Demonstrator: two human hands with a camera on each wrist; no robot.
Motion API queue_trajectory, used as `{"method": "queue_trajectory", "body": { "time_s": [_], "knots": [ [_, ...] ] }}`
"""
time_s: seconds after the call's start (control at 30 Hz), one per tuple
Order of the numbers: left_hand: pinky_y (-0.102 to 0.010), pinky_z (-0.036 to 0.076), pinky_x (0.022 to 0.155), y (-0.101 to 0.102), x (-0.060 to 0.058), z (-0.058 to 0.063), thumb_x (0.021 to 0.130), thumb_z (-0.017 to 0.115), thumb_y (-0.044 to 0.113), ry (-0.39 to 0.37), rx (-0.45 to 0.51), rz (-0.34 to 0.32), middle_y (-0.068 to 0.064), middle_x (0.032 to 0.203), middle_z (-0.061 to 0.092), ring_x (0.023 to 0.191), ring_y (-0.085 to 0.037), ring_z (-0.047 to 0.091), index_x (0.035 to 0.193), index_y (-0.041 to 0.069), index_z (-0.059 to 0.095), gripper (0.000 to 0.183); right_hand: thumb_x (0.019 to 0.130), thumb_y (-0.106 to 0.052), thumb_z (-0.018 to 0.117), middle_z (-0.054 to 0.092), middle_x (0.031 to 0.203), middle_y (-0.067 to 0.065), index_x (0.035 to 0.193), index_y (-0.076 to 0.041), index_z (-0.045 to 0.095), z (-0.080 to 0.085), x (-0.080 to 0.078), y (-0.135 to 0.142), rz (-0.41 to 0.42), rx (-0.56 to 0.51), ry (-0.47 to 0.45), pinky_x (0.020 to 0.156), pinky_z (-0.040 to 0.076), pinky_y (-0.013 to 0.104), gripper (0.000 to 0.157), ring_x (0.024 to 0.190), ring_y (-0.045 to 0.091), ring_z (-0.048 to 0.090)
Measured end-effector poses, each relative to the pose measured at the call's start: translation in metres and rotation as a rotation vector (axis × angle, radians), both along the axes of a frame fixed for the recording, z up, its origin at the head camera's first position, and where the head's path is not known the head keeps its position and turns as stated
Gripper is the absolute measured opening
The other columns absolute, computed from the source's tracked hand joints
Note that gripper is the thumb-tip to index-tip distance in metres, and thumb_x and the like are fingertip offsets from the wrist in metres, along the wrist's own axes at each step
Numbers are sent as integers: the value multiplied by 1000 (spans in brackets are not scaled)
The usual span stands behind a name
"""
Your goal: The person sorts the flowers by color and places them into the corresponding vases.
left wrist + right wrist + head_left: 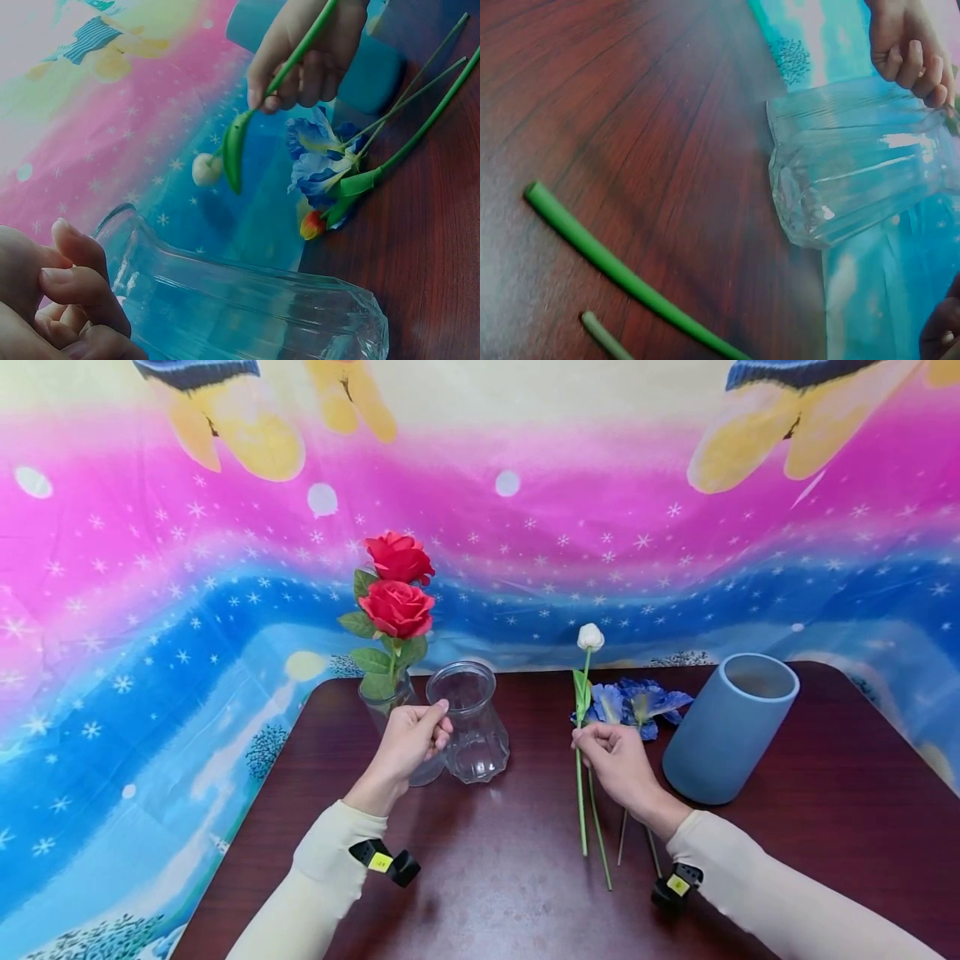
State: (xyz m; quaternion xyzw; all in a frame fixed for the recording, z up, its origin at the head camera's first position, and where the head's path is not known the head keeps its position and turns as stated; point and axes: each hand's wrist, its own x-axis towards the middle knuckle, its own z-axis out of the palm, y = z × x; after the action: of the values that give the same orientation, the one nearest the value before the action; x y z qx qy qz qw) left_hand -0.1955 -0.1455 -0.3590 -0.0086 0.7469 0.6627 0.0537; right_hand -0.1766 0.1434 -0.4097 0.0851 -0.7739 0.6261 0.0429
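Observation:
My right hand (618, 764) pinches the green stem of a white tulip (590, 637) between thumb and fingers, raised over the table. The flower (207, 170) points away from me, and the stem's cut end (532, 192) shows in the right wrist view. Below it lie blue flowers (645, 702) and a red-and-yellow tulip (312, 225). My left hand (416, 735) holds nothing, its fingers loosely curled beside a clear glass vase (480, 747). Whether it touches the glass I cannot tell. Two red roses (397, 608) stand in another glass vase (378, 697) behind that hand.
On the right stands a grey-blue vase (727, 735), close to the blue flowers. The dark wooden table (495, 877) ends at a printed cloth backdrop (480, 560) behind the vases. Loose stems (622, 839) extend toward me under my right hand.

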Motion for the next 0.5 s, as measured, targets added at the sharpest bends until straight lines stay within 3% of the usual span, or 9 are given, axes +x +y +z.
{"method": "queue_trajectory", "body": {
  "time_s": [0.3, 0.5],
  "knots": [
    [-18, 30, 44, 0, 0, 1, 106, 51, 27, -5, -8, 4, 6, 49, 51, 43, -4, 38, 67, 7, 60, 44, 102, -8, 58, 51, 58, -3, 88, 2, 67, 6, 1, -8, -114, -142, 196, 41, 28, 31, 20, 44, 6, 33],
    [-18, 31, 45, 0, 0, 1, 105, 51, 28, -5, -24, 4, 6, 50, 51, 44, -5, 38, 72, 1, 60, 43, 97, -2, 63, 51, 55, -6, 84, 11, 66, 15, 1, -10, -181, -191, 264, 45, 30, 26, 18, 47, 2, 38]
  ]
}}
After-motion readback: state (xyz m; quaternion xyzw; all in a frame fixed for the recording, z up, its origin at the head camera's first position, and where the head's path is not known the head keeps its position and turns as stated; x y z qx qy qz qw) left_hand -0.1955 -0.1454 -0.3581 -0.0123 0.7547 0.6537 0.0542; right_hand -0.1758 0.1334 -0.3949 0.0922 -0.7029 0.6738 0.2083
